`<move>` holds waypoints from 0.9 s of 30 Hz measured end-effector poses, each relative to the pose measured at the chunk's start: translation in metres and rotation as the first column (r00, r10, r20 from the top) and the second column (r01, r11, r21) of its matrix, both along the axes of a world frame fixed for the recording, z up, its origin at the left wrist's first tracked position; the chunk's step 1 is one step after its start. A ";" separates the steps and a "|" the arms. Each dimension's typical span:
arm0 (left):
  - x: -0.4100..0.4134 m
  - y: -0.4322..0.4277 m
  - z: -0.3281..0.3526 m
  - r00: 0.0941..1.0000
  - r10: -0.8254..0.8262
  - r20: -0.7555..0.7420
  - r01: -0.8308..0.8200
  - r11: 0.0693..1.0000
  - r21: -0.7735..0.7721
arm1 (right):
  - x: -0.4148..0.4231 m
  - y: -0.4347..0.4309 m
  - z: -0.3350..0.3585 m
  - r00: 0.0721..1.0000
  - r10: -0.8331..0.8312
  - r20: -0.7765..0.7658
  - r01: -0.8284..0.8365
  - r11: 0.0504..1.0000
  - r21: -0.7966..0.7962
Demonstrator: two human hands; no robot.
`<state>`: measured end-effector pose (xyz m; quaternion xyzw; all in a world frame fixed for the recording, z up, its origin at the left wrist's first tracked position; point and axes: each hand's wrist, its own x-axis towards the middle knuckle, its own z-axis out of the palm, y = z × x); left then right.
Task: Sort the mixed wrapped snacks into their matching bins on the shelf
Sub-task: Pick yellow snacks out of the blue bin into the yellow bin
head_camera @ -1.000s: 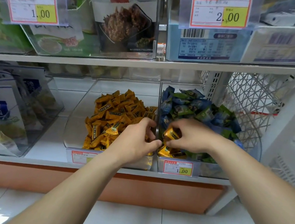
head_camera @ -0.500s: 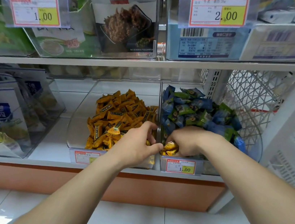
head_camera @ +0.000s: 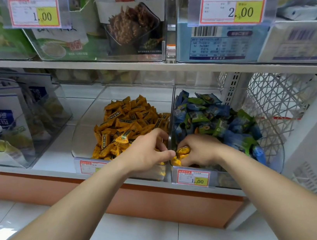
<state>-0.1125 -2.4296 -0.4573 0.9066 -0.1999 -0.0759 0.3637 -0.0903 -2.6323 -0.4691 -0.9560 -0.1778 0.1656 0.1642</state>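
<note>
Orange-wrapped, hence misplaced: pinched stray snack (head_camera: 182,151) in right hand (head_camera: 200,150) low at the front of the blue-and-green bin (head_camera: 230,180), with left hand (head_camera: 145,153) curled just across the divider (head_camera: 172,117) over the orange bin (head_camera: 84,129), likely to receive it, contents impossible to tell.

A: What's the floor like?
B: Glossy white tiles (head_camera: 137,237), with bright patches of reflected light.
A: And the furniture?
B: A white shelf (head_camera: 60,146) with an orange-brown kick panel (head_camera: 21,188) beneath, a white upright post (head_camera: 314,131) at the right, and a white lattice side panel (head_camera: 274,99) just left of that post.
</note>
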 end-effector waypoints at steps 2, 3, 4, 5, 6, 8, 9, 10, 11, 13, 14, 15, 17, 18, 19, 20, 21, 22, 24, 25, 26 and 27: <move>0.000 0.000 0.003 0.999 0.012 -0.032 -0.013 1.000 -0.024 | -0.001 -0.003 0.003 0.999 -0.033 -0.040 0.039 0.986 0.163; 0.000 0.000 0.005 0.999 0.025 -0.048 -0.028 0.998 -0.051 | -0.002 -0.004 0.005 0.997 -0.057 -0.045 0.065 0.972 0.224; 0.001 0.001 0.007 0.998 0.044 -0.052 -0.048 0.996 -0.079 | -0.002 -0.004 0.009 0.995 -0.091 -0.043 0.099 0.957 0.272; 0.002 0.001 0.010 0.997 0.070 -0.036 -0.073 0.992 -0.104 | -0.002 -0.006 0.012 0.990 -0.134 -0.038 0.139 0.940 0.313; 0.002 0.001 0.013 0.995 0.100 0.002 -0.099 0.987 -0.131 | -0.001 -0.007 0.016 0.983 -0.180 -0.038 0.181 0.920 0.348; 0.004 0.001 0.018 0.989 0.119 0.093 -0.100 0.977 -0.187 | 0.000 -0.011 0.023 0.973 -0.229 -0.039 0.223 0.879 0.422; 0.003 0.000 0.019 0.987 0.094 0.127 -0.068 0.978 -0.197 | 0.000 -0.013 0.026 0.971 -0.233 -0.052 0.230 0.856 0.463; 0.002 -0.002 0.019 0.985 0.056 0.162 -0.027 0.983 -0.179 | -0.001 -0.014 0.029 0.970 -0.234 -0.067 0.235 0.834 0.500; 0.001 -0.004 0.019 0.979 0.025 0.204 0.003 0.991 -0.136 | -0.002 -0.015 0.031 0.970 -0.231 -0.082 0.238 0.813 0.531; 0.000 -0.011 0.016 0.952 0.026 0.304 -0.004 0.997 -0.073 | -0.004 -0.016 0.035 0.967 -0.238 -0.096 0.249 0.781 0.573; 0.000 -0.014 0.016 0.934 0.055 0.353 -0.028 0.996 -0.082 | -0.005 -0.016 0.037 0.965 -0.242 -0.098 0.253 0.775 0.580; 0.001 -0.017 0.018 0.915 0.093 0.392 -0.052 0.992 -0.115 | -0.006 -0.017 0.038 0.965 -0.240 -0.104 0.255 0.772 0.583; 0.004 -0.022 0.022 0.897 0.161 0.411 -0.080 0.975 -0.208 | -0.010 -0.017 0.043 0.968 -0.201 -0.151 0.251 0.758 0.602; 0.006 -0.024 0.024 0.903 0.183 0.388 -0.082 0.961 -0.263 | -0.013 -0.017 0.046 0.970 -0.163 -0.179 0.240 0.747 0.620; 0.006 -0.025 0.026 0.916 0.202 0.346 -0.085 0.943 -0.323 | -0.014 -0.017 0.047 0.971 -0.116 -0.210 0.228 0.723 0.652; 0.006 -0.027 0.027 0.931 0.224 0.289 -0.101 0.917 -0.385 | -0.017 -0.017 0.049 0.967 -0.077 -0.243 0.228 0.684 0.693; 0.005 -0.028 0.028 0.944 0.247 0.217 -0.127 0.883 -0.452 | -0.019 -0.017 0.050 0.961 -0.050 -0.274 0.240 0.647 0.724; 0.004 -0.029 0.028 0.955 0.266 0.130 -0.161 0.835 -0.526 | -0.020 -0.016 0.052 0.951 -0.037 -0.306 0.264 0.609 0.748; 0.003 -0.031 0.030 0.962 0.263 -0.067 -0.242 0.720 -0.651 | -0.021 -0.015 0.054 0.916 -0.066 -0.396 0.368 0.531 0.763; 0.003 -0.031 0.031 0.958 0.240 -0.156 -0.281 0.678 -0.679 | -0.021 -0.013 0.056 0.896 -0.085 -0.436 0.421 0.474 0.773; 0.002 -0.032 0.032 0.950 0.208 -0.232 -0.311 0.651 -0.692 | -0.021 -0.011 0.057 0.876 -0.100 -0.471 0.468 0.409 0.783; 0.002 -0.033 0.033 0.942 0.180 -0.284 -0.331 0.637 -0.696 | -0.022 -0.008 0.058 0.859 -0.117 -0.499 0.507 0.338 0.793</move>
